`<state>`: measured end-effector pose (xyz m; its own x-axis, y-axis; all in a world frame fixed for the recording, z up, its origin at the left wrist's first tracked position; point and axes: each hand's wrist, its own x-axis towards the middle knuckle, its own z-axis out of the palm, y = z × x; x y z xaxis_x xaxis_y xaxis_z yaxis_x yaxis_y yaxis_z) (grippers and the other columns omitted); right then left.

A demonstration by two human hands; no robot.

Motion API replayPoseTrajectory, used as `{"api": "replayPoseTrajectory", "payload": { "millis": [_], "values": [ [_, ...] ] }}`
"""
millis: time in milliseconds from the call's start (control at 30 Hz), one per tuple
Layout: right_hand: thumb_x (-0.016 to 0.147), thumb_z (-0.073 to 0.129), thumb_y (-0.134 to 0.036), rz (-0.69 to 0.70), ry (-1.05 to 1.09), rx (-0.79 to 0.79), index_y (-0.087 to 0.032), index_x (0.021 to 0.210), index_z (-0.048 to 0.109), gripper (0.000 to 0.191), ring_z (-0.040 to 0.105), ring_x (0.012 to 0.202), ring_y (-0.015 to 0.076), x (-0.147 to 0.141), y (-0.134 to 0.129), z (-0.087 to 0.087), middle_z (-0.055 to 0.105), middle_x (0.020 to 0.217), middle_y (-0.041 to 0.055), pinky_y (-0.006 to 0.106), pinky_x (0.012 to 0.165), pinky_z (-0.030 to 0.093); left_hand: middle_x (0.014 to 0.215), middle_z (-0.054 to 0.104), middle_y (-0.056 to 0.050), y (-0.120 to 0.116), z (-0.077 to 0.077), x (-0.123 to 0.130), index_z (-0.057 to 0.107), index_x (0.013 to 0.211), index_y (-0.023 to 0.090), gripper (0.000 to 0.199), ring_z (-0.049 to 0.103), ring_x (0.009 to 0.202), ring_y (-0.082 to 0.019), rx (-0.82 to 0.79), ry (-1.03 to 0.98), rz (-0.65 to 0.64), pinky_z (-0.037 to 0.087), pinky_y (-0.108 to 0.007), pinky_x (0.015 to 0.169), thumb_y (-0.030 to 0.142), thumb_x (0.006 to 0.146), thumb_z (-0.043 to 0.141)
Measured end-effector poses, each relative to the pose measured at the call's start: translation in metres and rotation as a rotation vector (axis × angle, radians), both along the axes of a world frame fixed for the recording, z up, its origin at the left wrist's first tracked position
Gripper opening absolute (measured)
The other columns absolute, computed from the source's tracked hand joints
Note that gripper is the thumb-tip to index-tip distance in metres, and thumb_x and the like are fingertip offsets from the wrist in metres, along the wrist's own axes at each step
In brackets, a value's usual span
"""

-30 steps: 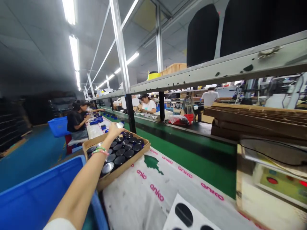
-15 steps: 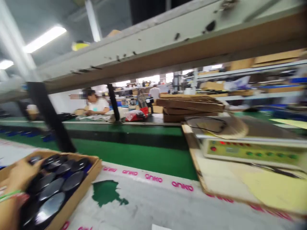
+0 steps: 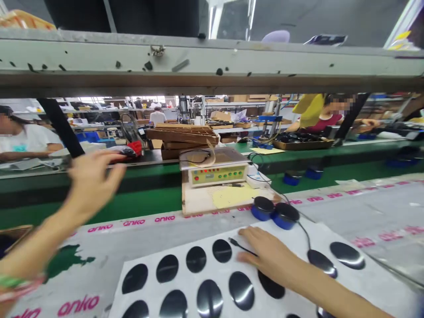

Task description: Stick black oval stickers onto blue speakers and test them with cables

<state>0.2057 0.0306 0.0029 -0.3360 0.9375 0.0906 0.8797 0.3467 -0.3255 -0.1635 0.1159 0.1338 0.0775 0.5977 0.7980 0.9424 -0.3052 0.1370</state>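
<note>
My left hand (image 3: 94, 179) is raised above the green belt at the left. Its fingers stretch out, with nothing in them. My right hand (image 3: 263, 249) is low over a white sheet (image 3: 149, 260) bearing rows of black round stickers (image 3: 209, 298). A black cable (image 3: 251, 251) runs into my right hand, its small plug sticking out between thumb and fingers. The fingers are partly hidden and look closed on it. Just beyond that hand, two round blue units with black tops, one (image 3: 262, 212) left of the other (image 3: 285, 219), stand side by side.
A tester box (image 3: 218, 174) with lit buttons sits on a board on the green belt (image 3: 149, 185). A white shelf beam (image 3: 185, 59) crosses overhead. More blue units (image 3: 292, 179) stand right. A carton (image 3: 15, 236) edges in left. Other people (image 3: 28, 137) sit beyond.
The view has swung to the right. My left hand has left the carton of black-topped units and is now raised and empty. My right hand, the cable and the sticker sheet have come into view.
</note>
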Motion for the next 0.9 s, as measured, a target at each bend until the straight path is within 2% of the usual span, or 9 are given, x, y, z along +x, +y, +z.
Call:
{"api": "replayPoseTrajectory", "payload": {
  "millis": [67,133,200,267,333,433,667,800,900],
  "values": [
    [0.087,0.055,-0.015,0.066,0.008,0.003,-0.014,0.096,0.063,0.012,0.063,0.096,0.0298,-0.013,0.009,0.004,0.067,0.099,0.0139,0.041,0.083,0.048,0.116,0.062,-0.006,0.002,-0.024,0.069,0.063,0.105,0.018,0.019,0.054,0.114,-0.024,-0.123,-0.015,-0.203,0.041,-0.049,0.1,0.026,0.089,0.059],
    [0.088,0.05,-0.01,0.138,0.048,0.007,-0.015,0.09,0.062,0.013,0.065,0.085,0.0233,-0.012,0.006,0.01,0.067,0.09,0.0087,0.032,0.074,0.049,0.116,0.063,-0.004,0.004,-0.055,0.147,0.065,0.104,0.023,0.022,0.053,0.117,-0.024,-0.285,-0.034,-0.421,0.039,-0.047,0.104,0.022,0.083,0.064],
    [0.09,0.047,-0.011,0.192,0.112,0.021,-0.018,0.091,0.06,0.014,0.065,0.079,0.0182,0.0,-0.008,0.018,0.067,0.087,0.0037,0.026,0.069,0.049,0.128,0.058,-0.007,0.005,-0.087,0.217,0.06,0.117,0.022,0.045,0.05,0.121,-0.026,-0.436,-0.077,-0.589,0.04,-0.045,0.104,0.026,0.075,0.073],
    [0.094,0.044,-0.014,0.198,0.179,0.046,-0.02,0.094,0.059,0.016,0.064,0.077,0.0155,0.019,-0.025,0.026,0.066,0.087,0.0012,0.024,0.066,0.048,0.134,0.052,-0.01,0.007,-0.113,0.266,0.054,0.125,0.02,0.051,0.048,0.124,-0.029,-0.57,-0.152,-0.697,0.039,-0.051,0.102,0.033,0.079,0.07],
    [0.096,0.042,-0.017,0.156,0.252,0.094,-0.02,0.095,0.059,0.017,0.063,0.077,0.0153,0.039,-0.037,0.033,0.065,0.087,0.0017,0.024,0.064,0.048,0.133,0.052,-0.012,0.009,-0.128,0.293,0.053,0.125,0.018,0.049,0.048,0.123,-0.03,-0.673,-0.263,-0.77,0.038,-0.055,0.102,0.036,0.082,0.067],
    [0.096,0.043,-0.022,0.064,0.407,0.23,-0.021,0.093,0.06,0.017,0.061,0.069,0.0148,0.067,-0.037,0.04,0.062,0.082,0.0017,0.024,0.058,0.046,0.127,0.057,-0.014,0.005,-0.13,0.298,0.054,0.124,0.016,0.06,0.052,0.119,-0.03,-0.775,-0.488,-0.849,0.039,-0.05,0.102,0.037,0.072,0.076],
    [0.096,0.047,-0.02,0.052,0.645,0.493,-0.022,0.094,0.061,0.014,0.055,0.059,0.0102,0.084,-0.032,0.057,0.056,0.074,-0.0018,0.021,0.056,0.045,0.123,0.06,-0.01,-0.053,-0.095,0.268,0.049,0.127,0.023,0.07,0.057,0.113,-0.028,-0.941,-0.904,-1.037,0.046,-0.038,0.092,0.064,0.073,0.065],
    [0.095,0.049,-0.017,0.127,0.647,0.589,-0.021,0.097,0.059,0.011,0.054,0.059,0.0099,0.078,-0.037,0.066,0.055,0.072,-0.002,0.021,0.055,0.044,0.11,0.063,-0.007,-0.077,-0.081,0.266,0.053,0.114,0.023,0.067,0.057,0.102,-0.024,-0.908,-1.119,-1.003,0.045,-0.032,0.084,0.061,0.063,0.076],
    [0.094,0.048,-0.014,0.148,0.521,0.68,-0.018,0.097,0.057,0.011,0.053,0.059,0.0117,0.076,-0.04,0.069,0.054,0.07,-0.0005,0.023,0.052,0.042,0.098,0.063,-0.003,-0.087,-0.076,0.268,0.051,0.107,0.023,0.062,0.057,0.091,-0.019,-0.8,-1.122,-0.921,0.044,-0.028,0.079,0.056,0.062,0.079]
  ]
}}
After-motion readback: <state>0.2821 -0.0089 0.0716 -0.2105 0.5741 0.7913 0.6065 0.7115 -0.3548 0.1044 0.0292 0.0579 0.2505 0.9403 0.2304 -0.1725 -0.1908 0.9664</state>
